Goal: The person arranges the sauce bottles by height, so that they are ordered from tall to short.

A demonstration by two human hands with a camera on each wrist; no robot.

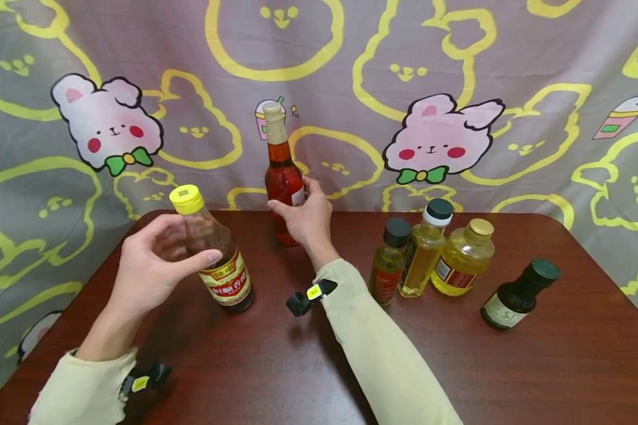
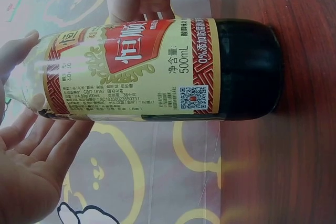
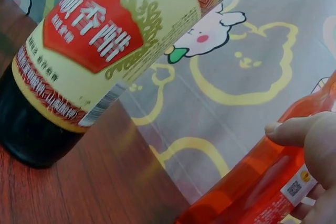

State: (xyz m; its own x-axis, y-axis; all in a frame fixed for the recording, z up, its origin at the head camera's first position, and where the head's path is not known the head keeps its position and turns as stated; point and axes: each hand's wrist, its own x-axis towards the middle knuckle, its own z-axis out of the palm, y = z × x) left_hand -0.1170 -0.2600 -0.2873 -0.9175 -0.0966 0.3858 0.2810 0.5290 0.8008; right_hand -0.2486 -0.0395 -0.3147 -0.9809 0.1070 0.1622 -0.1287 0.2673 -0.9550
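A vinegar bottle (image 1: 225, 277) with a yellow cap stands upright on the table at the left; its red and cream label fills much of the left wrist view. Around its upper part curl the thumb and fingers of my left hand (image 1: 151, 262), thumb across the front, other fingertips partly hidden behind. Farther back, a tall glass bottle (image 1: 285, 183) of red liquid with a gold-wrapped neck rests on the table. My right hand (image 1: 308, 215) grips its body, thumb on the near side and fingers round the right side. The right wrist view shows this red bottle (image 3: 252, 182) tilted in frame.
To the right stand several bottles: a slim oil bottle (image 1: 388, 265) with a black cap, a square oil bottle (image 1: 421, 260), a round gold-capped bottle (image 1: 464, 260) and a dark green-capped bottle (image 1: 518, 298). A patterned curtain (image 1: 319, 77) hangs behind the brown table (image 1: 457, 372).
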